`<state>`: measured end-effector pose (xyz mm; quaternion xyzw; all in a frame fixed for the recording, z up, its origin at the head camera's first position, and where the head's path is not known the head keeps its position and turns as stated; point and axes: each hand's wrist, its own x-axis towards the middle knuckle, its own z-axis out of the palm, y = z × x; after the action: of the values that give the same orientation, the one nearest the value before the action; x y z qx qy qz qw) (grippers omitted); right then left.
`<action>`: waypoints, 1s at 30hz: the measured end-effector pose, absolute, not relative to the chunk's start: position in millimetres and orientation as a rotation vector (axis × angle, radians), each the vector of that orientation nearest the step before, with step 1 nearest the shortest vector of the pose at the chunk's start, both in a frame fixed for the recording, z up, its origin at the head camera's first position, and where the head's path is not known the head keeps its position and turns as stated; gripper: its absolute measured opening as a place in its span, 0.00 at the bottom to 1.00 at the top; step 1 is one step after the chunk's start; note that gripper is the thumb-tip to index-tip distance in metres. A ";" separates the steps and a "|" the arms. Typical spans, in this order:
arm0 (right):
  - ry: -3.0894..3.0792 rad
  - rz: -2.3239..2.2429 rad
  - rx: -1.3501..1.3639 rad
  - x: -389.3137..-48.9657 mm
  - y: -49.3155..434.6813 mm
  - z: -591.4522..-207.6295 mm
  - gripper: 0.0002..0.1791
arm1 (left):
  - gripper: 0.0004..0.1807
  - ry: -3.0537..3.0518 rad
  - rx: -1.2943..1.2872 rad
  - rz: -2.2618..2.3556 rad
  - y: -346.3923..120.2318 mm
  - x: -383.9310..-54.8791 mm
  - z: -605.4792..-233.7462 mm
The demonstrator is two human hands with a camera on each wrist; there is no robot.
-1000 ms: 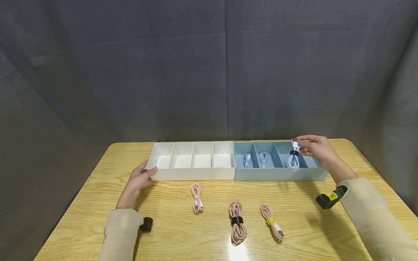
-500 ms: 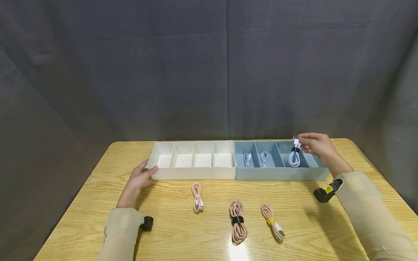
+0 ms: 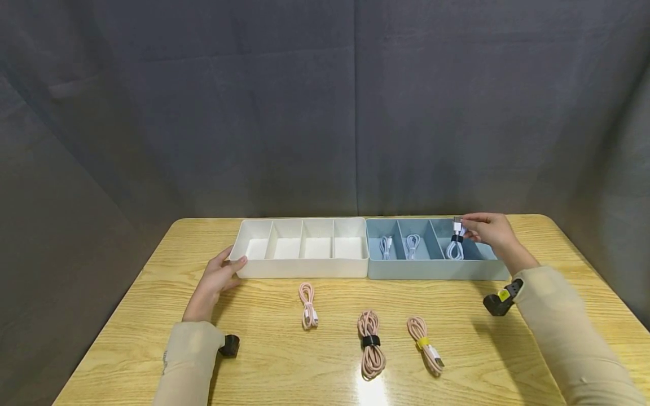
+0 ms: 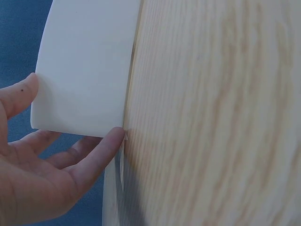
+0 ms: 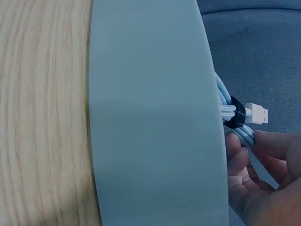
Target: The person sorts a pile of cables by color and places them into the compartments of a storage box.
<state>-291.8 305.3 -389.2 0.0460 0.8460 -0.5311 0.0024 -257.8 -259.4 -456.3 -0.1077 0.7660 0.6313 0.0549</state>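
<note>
My right hand point(image 3: 493, 232) pinches a pale blue cable bundle point(image 3: 455, 249) with a black strap and a white USB plug point(image 5: 256, 113). Its loops hang down into the third compartment from the left of the blue divided box point(image 3: 437, 270); the front wall hides their lower part in the right wrist view. My left hand point(image 3: 215, 276) holds the left end of the white divided box point(image 3: 299, 269), thumb at the top rim and fingers against the end wall. Pale blue cables point(image 3: 386, 247) point(image 3: 412, 245) lie in the blue box's two left compartments.
Three pink cable bundles lie on the wooden table point(image 3: 274, 366): one with a pink tie point(image 3: 307, 307), one with a black strap point(image 3: 371, 344) and one with a yellow strap point(image 3: 424, 345). The boxes stand end to end near the back edge, before a grey curtain point(image 3: 254, 113).
My right hand has first risen slightly, then come down with the pale blue cable bundle, whose loops now reach lower into the third compartment. The left hand keeps its hold on the white box.
</note>
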 end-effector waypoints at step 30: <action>2.558 -1.848 0.140 -294.2 322.5 -414.8 0.31 | 0.40 2.332 -0.330 1.905 -259.1 -254.9 -454.8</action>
<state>-294.2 322.5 -414.8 0.0443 0.8098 -0.5850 -0.0083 -254.9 -259.1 -454.8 -0.1088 0.7686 0.6278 0.0564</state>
